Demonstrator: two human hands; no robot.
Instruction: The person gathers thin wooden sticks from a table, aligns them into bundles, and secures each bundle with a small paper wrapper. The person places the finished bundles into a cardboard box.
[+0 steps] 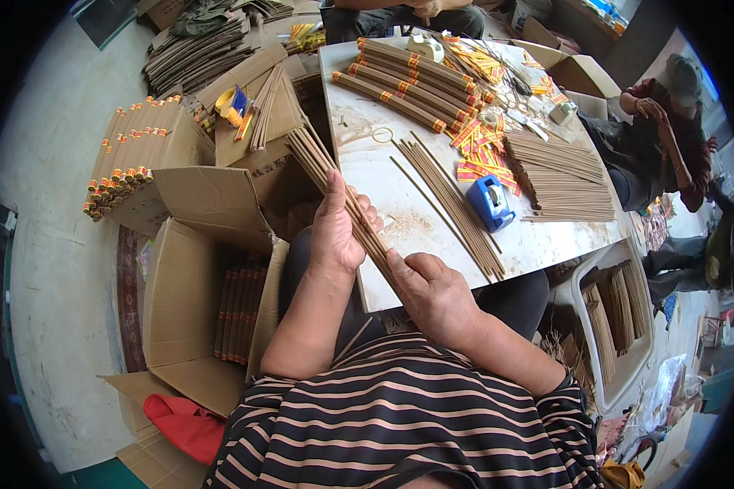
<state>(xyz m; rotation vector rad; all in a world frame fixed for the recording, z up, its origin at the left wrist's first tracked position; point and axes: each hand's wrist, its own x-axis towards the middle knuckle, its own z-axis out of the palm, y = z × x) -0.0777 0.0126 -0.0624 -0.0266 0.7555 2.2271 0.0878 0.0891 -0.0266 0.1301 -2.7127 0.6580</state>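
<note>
In your two hands, mid-frame: a bundle of thin brown sticks [363, 222], tilted from upper left to lower right, lifted clear of the white table [538, 243]. Your left hand [340, 235] is closed round its middle, thumb lying along the sticks; your right hand [442, 300] grips the lower end, thumb on top, so that end is hidden. The two-point hold probably keeps the sticks parallel and their ends even. Just right of your hands, loose sticks [455, 210] lie roughly in line with the bundle, presumably for easy picking up. Beside them stands a blue tape dispenser [490, 204], likely kept within reach of your right hand. Beyond: a flat pile of sticks [567, 181] at centre right, scattered red-and-yellow labels [475, 148] and, top centre, banded rolls [408, 88], laid side by side perhaps to stop rolling. Lower left, an open cardboard box [179, 301] holds dark rolls [240, 314]; upright walls seem to keep them standing. Lower right, a white tub [628, 381] contains more sticks.
</note>
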